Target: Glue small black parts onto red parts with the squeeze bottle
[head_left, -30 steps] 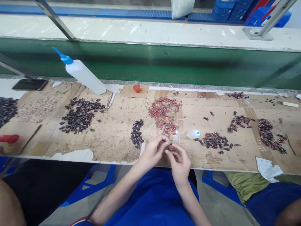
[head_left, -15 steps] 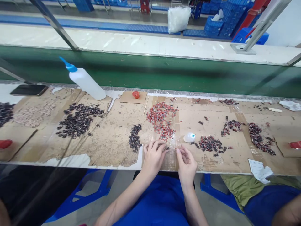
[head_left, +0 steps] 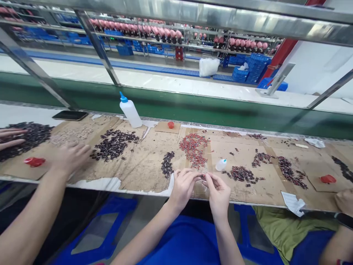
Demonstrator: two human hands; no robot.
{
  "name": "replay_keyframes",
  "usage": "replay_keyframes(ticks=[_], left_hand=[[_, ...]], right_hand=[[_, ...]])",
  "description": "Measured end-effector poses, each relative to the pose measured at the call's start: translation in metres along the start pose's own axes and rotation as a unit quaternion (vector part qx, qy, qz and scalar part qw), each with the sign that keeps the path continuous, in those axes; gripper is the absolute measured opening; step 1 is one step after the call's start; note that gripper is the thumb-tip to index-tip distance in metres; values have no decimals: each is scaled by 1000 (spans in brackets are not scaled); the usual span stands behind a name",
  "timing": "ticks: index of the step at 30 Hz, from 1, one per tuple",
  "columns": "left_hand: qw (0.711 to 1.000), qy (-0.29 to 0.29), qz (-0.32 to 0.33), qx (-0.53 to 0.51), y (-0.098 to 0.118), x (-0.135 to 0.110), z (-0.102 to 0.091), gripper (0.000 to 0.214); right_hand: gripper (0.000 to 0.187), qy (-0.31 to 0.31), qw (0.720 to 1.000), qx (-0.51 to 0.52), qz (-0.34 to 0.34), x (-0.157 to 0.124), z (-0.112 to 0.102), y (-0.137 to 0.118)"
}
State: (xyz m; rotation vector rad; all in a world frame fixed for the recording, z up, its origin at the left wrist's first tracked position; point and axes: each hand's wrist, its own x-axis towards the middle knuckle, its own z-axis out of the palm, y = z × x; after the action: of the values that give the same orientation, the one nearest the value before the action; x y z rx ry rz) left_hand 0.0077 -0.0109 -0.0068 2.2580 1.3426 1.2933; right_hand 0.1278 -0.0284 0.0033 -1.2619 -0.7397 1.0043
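Observation:
My left hand (head_left: pixel 182 187) and my right hand (head_left: pixel 219 191) meet over the cardboard at the bench's front edge, fingertips pinched together. Between them is a small black-and-red part (head_left: pixel 203 177), mostly covered by the fingers. A heap of small red parts (head_left: pixel 194 145) lies just beyond the hands. Left of my left hand is a small heap of black parts (head_left: pixel 167 164). To the right of my right hand, a little white bottle with a blue tip (head_left: pixel 221 165) stands beside a heap of black-and-red parts (head_left: pixel 240 173).
A tall white squeeze bottle (head_left: pixel 131 113) and a red cup (head_left: pixel 171 125) stand at the back. At left, a co-worker's hands (head_left: pixel 68 158) are near black heaps (head_left: pixel 114 143) and a phone (head_left: pixel 70 115). Another person's hand (head_left: pixel 344 201) is at right. Torn paper (head_left: pixel 293 203) overhangs the edge.
My hands have come together, the fingertips now meeting at the small part. The view has tilted up, showing shelves beyond. Co-workers' hands have come into view at left and right.

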Motion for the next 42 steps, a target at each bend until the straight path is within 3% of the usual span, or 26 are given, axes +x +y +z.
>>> replay_keyframes(ticks=[7, 13, 20, 25, 30, 42], left_hand=[[997, 61, 10, -35, 12, 0, -10, 19], [991, 45, -14, -126, 11, 7, -21, 18], [947, 5, -106, -302, 15, 13, -28, 14], [928, -2, -162, -336, 14, 19, -26, 11], [929, -11, -163, -331, 13, 26, -24, 13], [932, -34, -201, -299, 6, 34, -20, 14]], right_hand=[[30, 2, 997, -32, -66, -13, 4, -9], [27, -4, 978, -119, -171, -22, 7, -11], [16, 24, 925, -213, -312, -22, 7, -12], [19, 25, 875, -267, -404, -19, 9, -18], [25, 22, 852, -298, -430, -15, 8, -19], [29, -12, 846, -290, -447, 1, 10, -17]])
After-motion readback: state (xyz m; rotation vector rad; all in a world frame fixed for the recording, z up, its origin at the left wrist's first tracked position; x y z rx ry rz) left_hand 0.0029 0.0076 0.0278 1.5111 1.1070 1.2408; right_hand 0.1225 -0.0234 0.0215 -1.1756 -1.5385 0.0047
